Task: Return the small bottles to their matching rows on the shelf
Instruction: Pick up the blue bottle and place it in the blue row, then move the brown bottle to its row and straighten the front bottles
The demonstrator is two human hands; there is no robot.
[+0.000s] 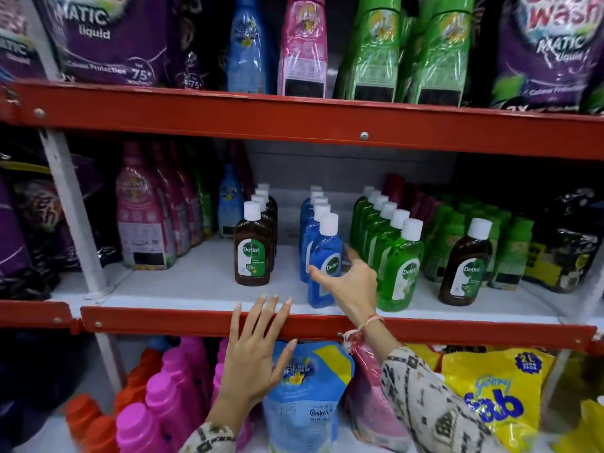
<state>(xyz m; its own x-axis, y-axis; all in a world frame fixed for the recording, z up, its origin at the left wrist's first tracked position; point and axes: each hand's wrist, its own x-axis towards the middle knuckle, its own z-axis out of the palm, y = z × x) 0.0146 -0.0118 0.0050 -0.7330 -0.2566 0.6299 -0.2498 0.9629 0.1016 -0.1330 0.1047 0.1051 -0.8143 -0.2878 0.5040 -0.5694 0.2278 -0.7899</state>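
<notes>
Three rows of small white-capped bottles stand on the middle shelf [196, 289]: brown ones [252, 253] on the left, blue ones [323, 266] in the middle, green ones [400, 273] on the right. A single brown bottle [465, 266] stands alone to the right of the green row. My right hand [351, 286] is spread beside the front blue bottle, thumb across its label and fingertips at its right side, not closed around it. My left hand [258, 351] is open, its fingertips resting on the red front rail [163, 322].
Large pink refill bottles [143, 223] stand left of the brown row and green packs [510, 253] behind the stray brown bottle. The upper red beam [294, 122] overhangs the shelf. Below are pink bottles [170, 397], a blue pouch [304, 397] and a yellow bag [496, 397].
</notes>
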